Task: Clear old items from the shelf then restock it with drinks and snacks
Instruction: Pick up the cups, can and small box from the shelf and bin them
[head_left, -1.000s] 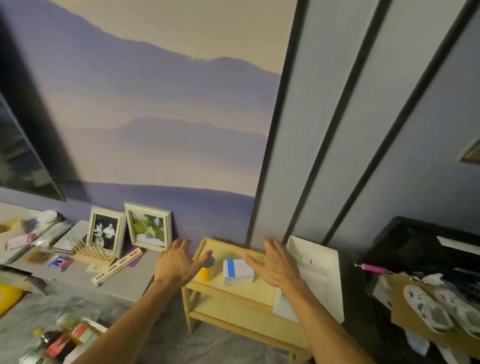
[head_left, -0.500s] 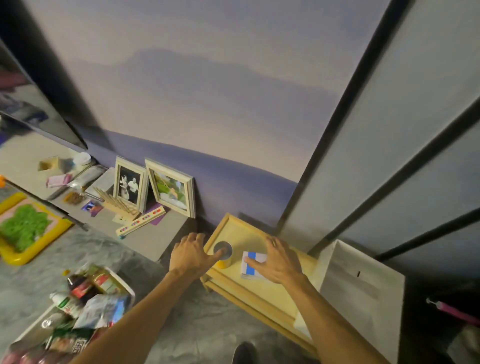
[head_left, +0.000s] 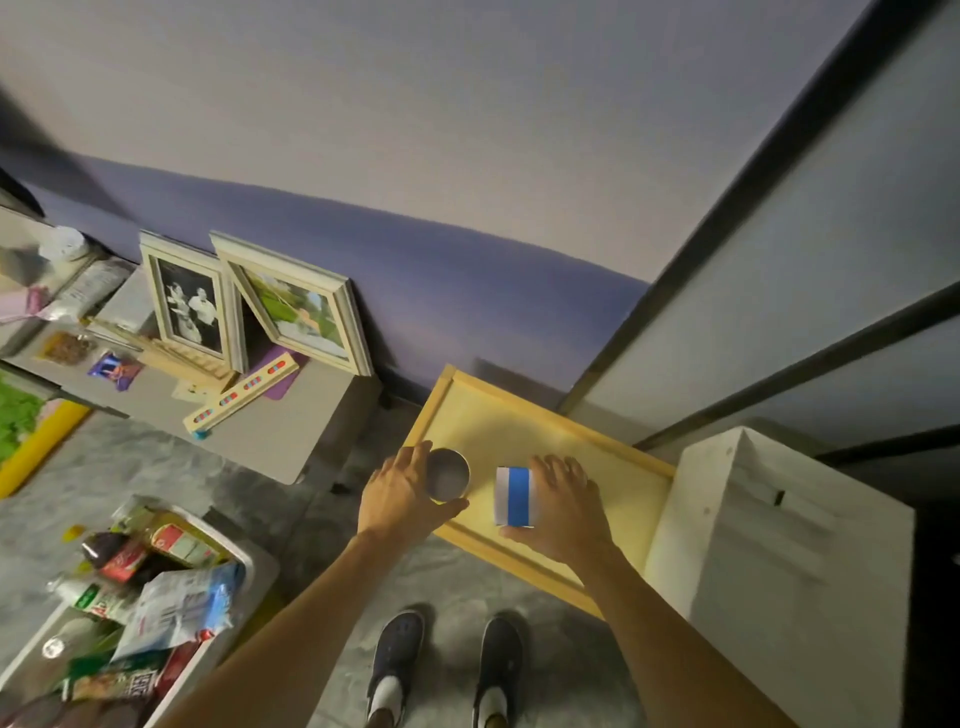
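Observation:
A low wooden shelf stands against the wall, seen from above. On its top sits a yellow can with a grey lid at the front left. My left hand curls round the can's left side. To the right lies a white box with a blue stripe. My right hand grips that box from its right side, thumb under its near edge.
A white bin full of drinks and snack packets sits on the floor at lower left. A white box stands right of the shelf. Two picture frames lean on the wall over a grey low bench. My shoes are below.
My head has tilted down and moved closer. Both hands came down from above the shelf top onto the can and the striped box and closed on them.

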